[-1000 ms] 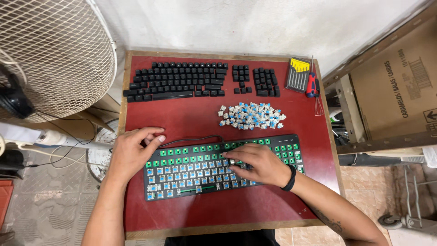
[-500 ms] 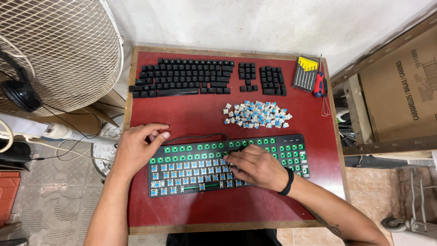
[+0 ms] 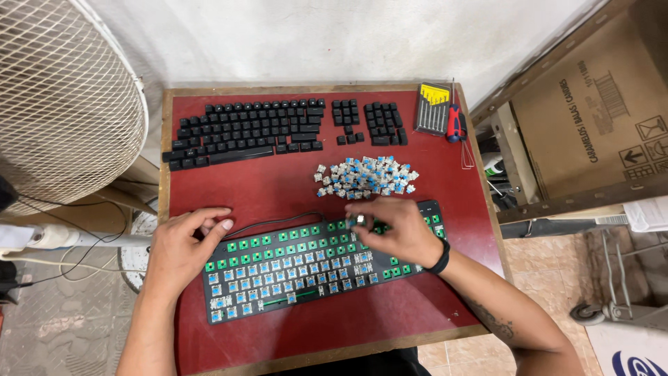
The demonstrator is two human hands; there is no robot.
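So a single blue switch (image 3: 360,221) is now pinched in the right hand (image 3: 396,233) just above the top row of the keyboard (image 3: 306,268), whereas a moment back that hand was pressed flat on the board with nothing visibly held. The left hand (image 3: 182,249) is kept loosely curled on the board's left end, steadying it, nothing gripped. Looks like one more empty green socket is about to be filled from the pile of switches (image 3: 365,177), with the black keycaps (image 3: 247,132) left untouched up top.
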